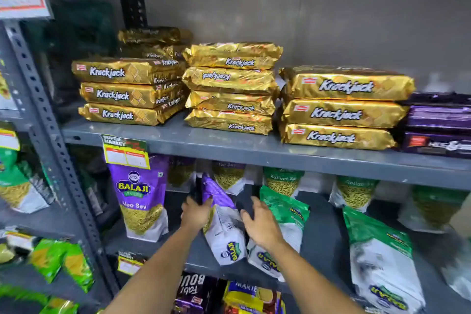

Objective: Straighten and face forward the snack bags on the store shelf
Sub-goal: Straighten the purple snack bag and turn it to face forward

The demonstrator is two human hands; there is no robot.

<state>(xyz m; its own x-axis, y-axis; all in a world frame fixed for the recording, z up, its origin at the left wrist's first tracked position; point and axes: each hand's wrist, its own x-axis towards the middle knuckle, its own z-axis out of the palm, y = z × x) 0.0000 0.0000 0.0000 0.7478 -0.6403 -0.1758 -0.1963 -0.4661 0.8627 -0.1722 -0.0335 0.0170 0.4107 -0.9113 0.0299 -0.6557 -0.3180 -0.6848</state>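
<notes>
An upright Balaji Aloo Sev bag (pixel 139 201) stands at the shelf's (pixel 254 150) left. Both arms reach forward: the left hand (pixel 195 213) grips the top edge of a tipped purple snack bag (pixel 224 224), while the right hand (pixel 261 224), fingers spread, rests beside it over a fallen green Balaji bag (pixel 285 214).

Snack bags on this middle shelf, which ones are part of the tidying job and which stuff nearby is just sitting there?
Part of the job:
- tipped purple bag, gripped by the left hand
- fallen green bag, under the right hand
- second fallen green bag
- upright purple Aloo Sev bag, already facing forward

Just sitting there:
- Krackjack stacks
- dark purple packs
</notes>
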